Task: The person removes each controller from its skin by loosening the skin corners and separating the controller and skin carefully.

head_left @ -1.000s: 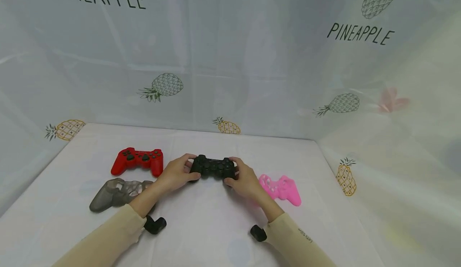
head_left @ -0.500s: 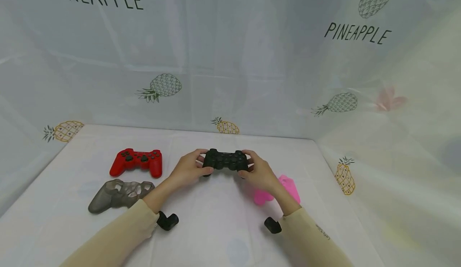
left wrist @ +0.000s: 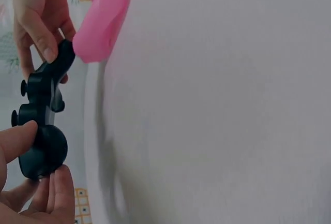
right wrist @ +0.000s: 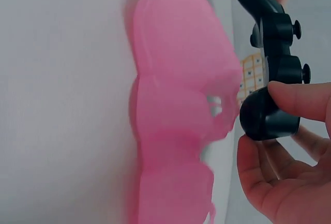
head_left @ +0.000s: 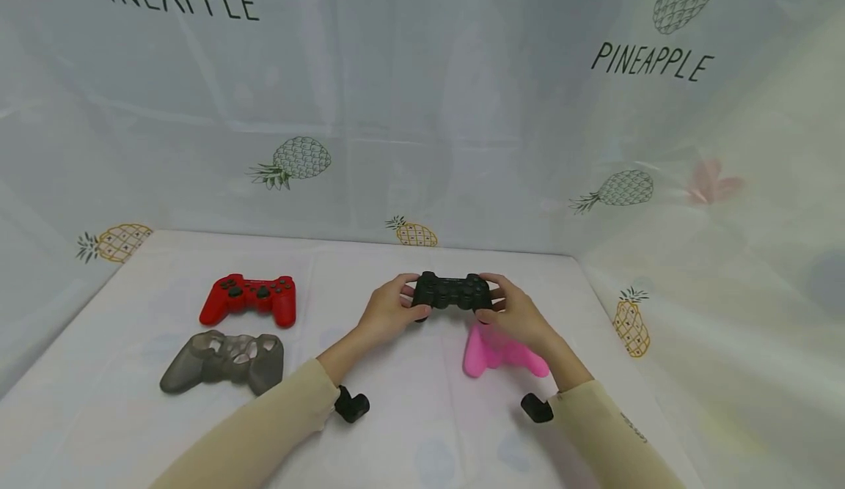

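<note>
Both hands hold a black game controller (head_left: 452, 293), one at each end, above the back part of the table. My left hand (head_left: 389, 309) pinches its left grip between thumb and fingers, as the left wrist view shows. The right hand (head_left: 518, 313) grips the other end the same way, thumb on top and fingers underneath in the right wrist view. Just in front of the controller lies a pink silicone controller cover (head_left: 498, 353), partly hidden by the right hand in the head view. In the right wrist view the pink cover (right wrist: 176, 100) shows large, with cut-out holes.
At the left of the white-covered table (head_left: 389, 438) lies a red game controller (head_left: 251, 298). Nearer the front is a translucent grey controller cover (head_left: 227, 361). A pineapple-print curtain (head_left: 422, 108) stands behind the table and along its sides.
Both hands have carried the black controller to the right and slightly back, from between the red controller and the pink cover to behind the pink cover. The grey cover is now uncovered by the left arm.
</note>
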Available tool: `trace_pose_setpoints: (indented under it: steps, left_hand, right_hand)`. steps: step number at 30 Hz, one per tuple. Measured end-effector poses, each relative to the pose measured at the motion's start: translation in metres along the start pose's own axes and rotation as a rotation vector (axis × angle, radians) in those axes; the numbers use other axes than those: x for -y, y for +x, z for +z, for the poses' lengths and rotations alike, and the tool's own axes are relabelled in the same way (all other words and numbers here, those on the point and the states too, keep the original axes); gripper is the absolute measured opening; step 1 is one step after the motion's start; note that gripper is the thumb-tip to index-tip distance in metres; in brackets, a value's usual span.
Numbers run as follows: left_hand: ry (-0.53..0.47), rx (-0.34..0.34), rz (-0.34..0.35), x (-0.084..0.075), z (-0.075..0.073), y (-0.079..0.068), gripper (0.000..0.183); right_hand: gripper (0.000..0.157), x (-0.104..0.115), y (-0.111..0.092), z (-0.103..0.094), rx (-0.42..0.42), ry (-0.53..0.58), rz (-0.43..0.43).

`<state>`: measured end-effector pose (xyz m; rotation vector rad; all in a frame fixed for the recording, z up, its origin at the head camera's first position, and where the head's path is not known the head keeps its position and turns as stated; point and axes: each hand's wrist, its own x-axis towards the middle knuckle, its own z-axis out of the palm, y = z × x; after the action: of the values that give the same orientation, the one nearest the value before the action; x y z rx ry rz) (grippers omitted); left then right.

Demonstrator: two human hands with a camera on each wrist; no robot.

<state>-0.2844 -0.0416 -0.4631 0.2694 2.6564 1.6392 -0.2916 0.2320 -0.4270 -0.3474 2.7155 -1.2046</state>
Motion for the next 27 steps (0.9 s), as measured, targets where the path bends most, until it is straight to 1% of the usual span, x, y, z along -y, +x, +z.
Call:
trace_pose_setpoints:
  steps: [5, 8, 14, 20, 25, 27]
  left_hand:
    - [-0.048, -0.008, -0.008, -0.007, 0.017, 0.005, 0.062]
    - [-0.060, -0.010, -0.008, -0.011, 0.026, 0.009, 0.062]
    - [-0.089, 0.002, -0.013, -0.014, 0.043, 0.018, 0.061]
    - [-0.107, 0.014, -0.015, -0.012, 0.056, 0.027, 0.060]
    - [-0.115, 0.025, -0.005, -0.014, 0.065, 0.031, 0.059]
    - [-0.110, 0.035, -0.012, -0.015, 0.069, 0.032, 0.059]
  right_hand:
    - [0.073, -0.016, 0.000, -0.012, 0.004, 0.031, 0.010]
    - [0.073, -0.026, 0.002, -0.017, -0.007, 0.036, 0.014]
    - [0.072, -0.044, 0.006, -0.025, -0.023, 0.069, 0.040]
    - [0.072, -0.056, 0.008, -0.029, -0.020, 0.097, 0.067]
    - [0.072, -0.065, 0.011, -0.031, -0.021, 0.097, 0.084]
    - [0.071, -0.068, 0.011, -0.032, -0.026, 0.095, 0.089]
